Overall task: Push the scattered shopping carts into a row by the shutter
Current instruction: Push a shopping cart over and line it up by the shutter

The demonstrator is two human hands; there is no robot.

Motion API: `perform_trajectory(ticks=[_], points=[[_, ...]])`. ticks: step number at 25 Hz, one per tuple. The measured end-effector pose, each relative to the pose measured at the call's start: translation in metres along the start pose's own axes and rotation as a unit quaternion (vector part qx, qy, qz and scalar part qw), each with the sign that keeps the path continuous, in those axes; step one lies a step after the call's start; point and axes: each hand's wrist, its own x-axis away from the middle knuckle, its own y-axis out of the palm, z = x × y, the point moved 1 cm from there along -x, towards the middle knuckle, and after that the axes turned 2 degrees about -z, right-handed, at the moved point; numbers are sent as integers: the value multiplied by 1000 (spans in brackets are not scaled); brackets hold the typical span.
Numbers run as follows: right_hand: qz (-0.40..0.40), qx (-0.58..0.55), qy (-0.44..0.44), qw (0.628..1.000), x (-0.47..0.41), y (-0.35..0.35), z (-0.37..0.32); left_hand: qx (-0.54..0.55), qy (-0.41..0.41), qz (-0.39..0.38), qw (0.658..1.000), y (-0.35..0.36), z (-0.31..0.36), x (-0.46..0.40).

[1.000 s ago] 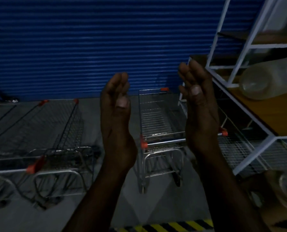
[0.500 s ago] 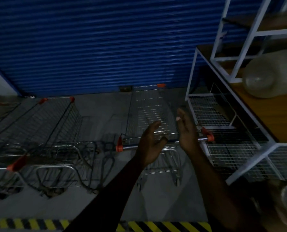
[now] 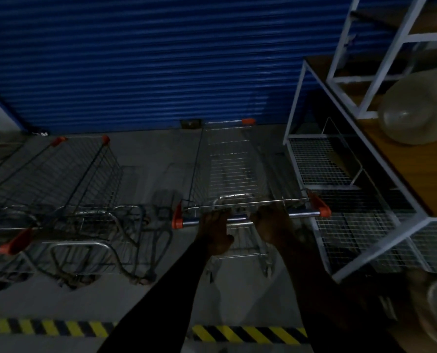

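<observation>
Both hands, raised in the air w/ nothing held 1 s ago and just reaching in half a sec ago, now sit on the push bar (image 3: 302, 214) of the middle cart (image 3: 234, 171); view has also dropped closer to it.

Blue shutter (image 3: 136, 62) fills the bkgd straight ahead of the grip, beyond the cart's far end. Grey floor (image 3: 146, 154) runs from it back to the yellow/black hazard stripe (image 3: 44, 327) below the forearms. White shelf rack (image 3: 352, 174), wire mesh decks, stands just right of the grip, its frame close beside the cart's right side. Wooden counter (image 3: 428, 161) right of that, w/ a clear jar (image 3: 416, 108) lying on it. Second cart (image 3: 67, 179) well left of the grip, nose also toward the shutter, a gap of floor between the two; more cart wire at far left edge, cut off.

Middle cart: nose near the shutter base, orange caps at bar ends. Left hand (image 3: 216, 231) wrapped over the bar left of centre, grip closed on it. Right hand (image 3: 272, 224) beside it, fingers curled over the bar, closed too. Hands near each other, not touching.
</observation>
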Motion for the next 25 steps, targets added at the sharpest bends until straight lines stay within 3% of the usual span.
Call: perform_trajectory(ticks=[5, 8, 12, 15, 19, 23, 25], points=[[-40, 49, 11, 998, 16, -11, -64, -35, 17, -5, 999, -17, -56, 7], [-75, 64, 58, 993, 20, -8, -111, -63, 51, 63, 995, -21, -93, 14], [-31, 24, 72, 997, 19, 1, -172, -41, 44, 48, 997, -28, -156, 18], [-147, 88, 68, 983, 24, 12, -228, -76, 44, 52, 995, -48, -196, 27], [-119, 58, 97, 986, 16, 27, -283, -167, -1, 6, 986, -72, -232, 44], [-101, 92, 44, 990, 10, 27, -309, -179, -12, 16, 984, -74, -259, 65], [-29, 94, -12, 995, 6, 34, -309, -150, -8, 35, 988, -69, -268, 78]])
